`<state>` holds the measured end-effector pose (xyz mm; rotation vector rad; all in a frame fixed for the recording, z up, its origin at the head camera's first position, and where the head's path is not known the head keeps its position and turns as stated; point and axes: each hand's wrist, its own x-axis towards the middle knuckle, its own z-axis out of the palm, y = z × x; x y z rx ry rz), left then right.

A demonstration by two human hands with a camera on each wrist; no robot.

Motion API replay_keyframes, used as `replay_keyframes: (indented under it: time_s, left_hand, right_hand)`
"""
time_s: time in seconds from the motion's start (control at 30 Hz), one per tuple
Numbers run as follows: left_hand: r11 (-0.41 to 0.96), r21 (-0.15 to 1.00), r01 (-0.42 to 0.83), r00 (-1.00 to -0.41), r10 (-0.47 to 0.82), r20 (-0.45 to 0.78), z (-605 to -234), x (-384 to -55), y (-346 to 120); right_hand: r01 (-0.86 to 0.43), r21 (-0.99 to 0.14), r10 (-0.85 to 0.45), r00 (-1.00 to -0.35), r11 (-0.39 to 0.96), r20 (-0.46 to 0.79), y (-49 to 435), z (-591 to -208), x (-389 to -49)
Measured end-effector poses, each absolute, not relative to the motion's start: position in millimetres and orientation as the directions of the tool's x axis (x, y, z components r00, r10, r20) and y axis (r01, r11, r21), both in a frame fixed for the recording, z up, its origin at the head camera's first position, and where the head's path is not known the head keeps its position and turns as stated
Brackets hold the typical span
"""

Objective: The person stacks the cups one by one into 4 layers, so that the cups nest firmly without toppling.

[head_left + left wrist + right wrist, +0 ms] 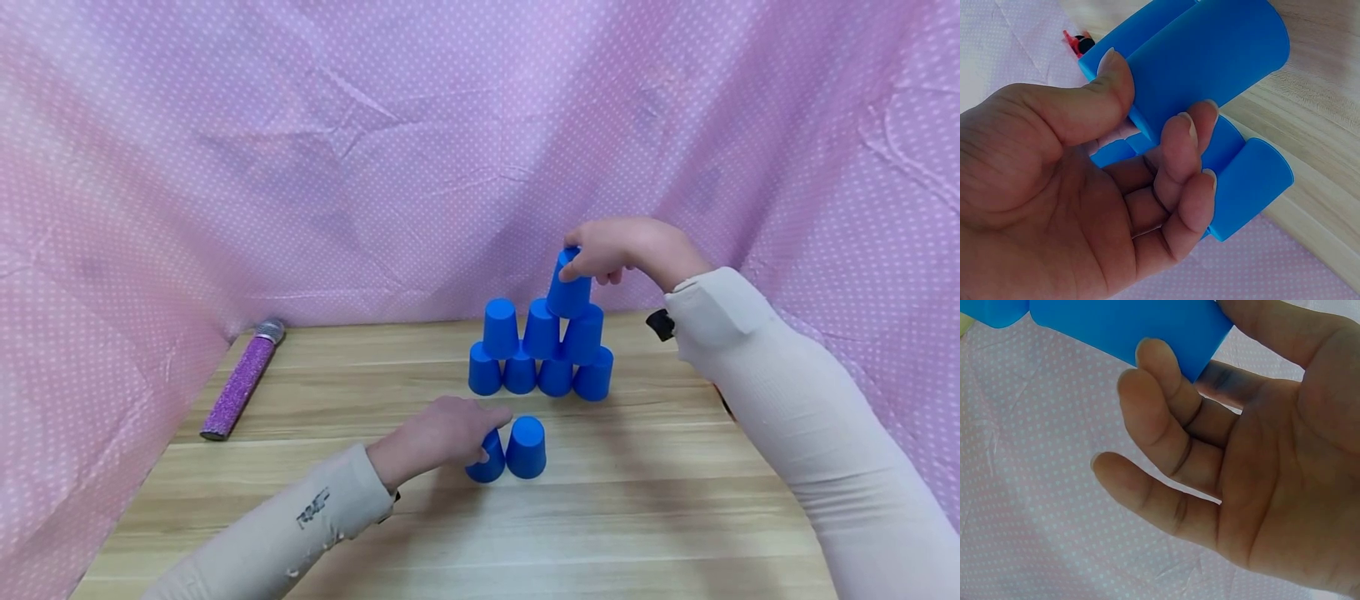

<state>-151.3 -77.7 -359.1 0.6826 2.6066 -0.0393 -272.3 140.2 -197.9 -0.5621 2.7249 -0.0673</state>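
Blue cups stand upside down in a stack on the wooden table (337, 379): a bottom row of several, such as the left end cup (484, 371), and a second row of three. Above the middle and right cups of that second row, my right hand (618, 246) pinches a cup (569, 293) near its upturned base. Its lower rim overlaps them in the head view. Nearer to me, my left hand (448, 429) grips another upturned cup (491, 469) between thumb and fingers. Close beside it on the right stands one more cup (527, 450), which the hand does not hold.
On the table's left side lies a microphone (243, 379) with a glittery purple handle and silver head. A pink dotted cloth (390, 192) hangs behind the table and along both sides. The stack is near the table's back edge.
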Motion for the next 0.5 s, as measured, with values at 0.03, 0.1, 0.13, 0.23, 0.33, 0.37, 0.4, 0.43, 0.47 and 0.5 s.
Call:
replay_keyframes:
  time_s: [0.03,0.1,0.13,0.23,0.33,0.37,0.4,0.43,0.47,0.5]
  left_hand:
    - [0.877,0.083,0.473,-0.78,0.46,-0.424,-359.0,-151.1,-77.7]
    - [0.877,0.08,0.473,-0.779,0.459,-0.426,-359.3,-151.0,-77.7]
    - [0.878,0.077,0.472,-0.78,0.457,-0.428,-359.5,-151.1,-77.8]
    - [0.881,0.075,0.466,-0.782,0.45,-0.432,-360.1,-151.5,-77.7]
    - [0.881,0.074,0.466,-0.782,0.45,-0.432,-360.7,-151.9,-77.7]
    - [0.881,0.076,0.468,-0.782,0.452,-0.43,-360.8,-151.9,-77.7]
    - [0.88,0.074,0.47,-0.782,0.453,-0.428,-361.0,-151.9,-77.7]
    - [0.879,0.074,0.471,-0.782,0.455,-0.426,-361.3,-152.1,-77.8]
    - [0.878,0.071,0.474,-0.782,0.457,-0.424,-361.5,-152.2,-77.8]
    - [0.877,0.07,0.476,-0.782,0.458,-0.422,-361.5,-152.3,-77.8]
  right_hand:
    - [-0.375,-0.114,-0.391,-0.857,0.92,-0.334,140.1,-198.1,-272.5]
    - [-0.376,-0.111,-0.391,-0.857,0.92,-0.335,139.9,-198.3,-272.8]
    - [-0.375,-0.111,-0.39,-0.857,0.92,-0.336,139.7,-198.5,-273.1]
    - [-0.376,-0.113,-0.391,-0.855,0.92,-0.339,139.2,-199.1,-273.8]
    - [-0.375,-0.115,-0.391,-0.854,0.92,-0.342,139.1,-199.3,-274.3]
    - [-0.374,-0.116,-0.391,-0.854,0.92,-0.343,139.2,-199.4,-274.5]
    - [-0.372,-0.117,-0.389,-0.855,0.921,-0.344,139.3,-199.5,-274.6]
    - [-0.37,-0.118,-0.388,-0.855,0.921,-0.344,139.5,-199.7,-274.8]
    - [-0.368,-0.119,-0.387,-0.856,0.922,-0.344,139.6,-199.8,-274.8]
    - [-0.367,-0.121,-0.386,-0.856,0.922,-0.343,139.7,-199.9,-274.9]
